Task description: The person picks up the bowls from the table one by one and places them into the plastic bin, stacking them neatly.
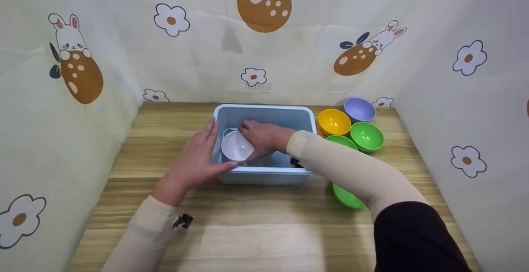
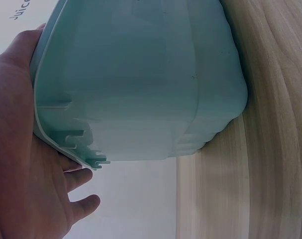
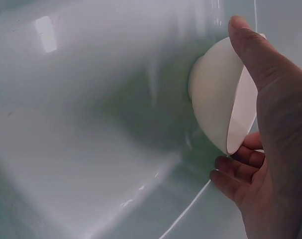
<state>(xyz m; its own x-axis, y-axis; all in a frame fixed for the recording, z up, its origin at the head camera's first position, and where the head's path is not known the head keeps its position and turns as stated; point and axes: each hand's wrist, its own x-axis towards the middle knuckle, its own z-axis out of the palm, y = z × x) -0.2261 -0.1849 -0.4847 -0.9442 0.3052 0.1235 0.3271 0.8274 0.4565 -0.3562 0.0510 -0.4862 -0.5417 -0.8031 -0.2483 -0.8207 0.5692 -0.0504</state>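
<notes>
A light blue plastic bin (image 1: pixel 264 177) stands on the table. Inside it, toward the left end, is a white bowl (image 1: pixel 236 146). My right hand (image 1: pixel 266 137) reaches into the bin and grips this bowl at its rim. In the right wrist view the thumb lies over one side of the white bowl (image 3: pixel 215 94), with the fingers at the opposite side. My left hand (image 1: pixel 198 156) rests on the bin's front left corner, fingers stretched along the left rim and thumb over the front rim. The left wrist view shows the palm against the bin's edge (image 2: pixel 36 94).
Right of the bin are a yellow bowl (image 1: pixel 334 122), a purple bowl (image 1: pixel 359 109) and a green bowl (image 1: pixel 367 136). Two more green bowls (image 1: pixel 347 197) are partly hidden by my right forearm. Patterned cloth (image 1: pixel 198 65) walls surround the wooden table (image 1: pixel 264 230) at the back and sides.
</notes>
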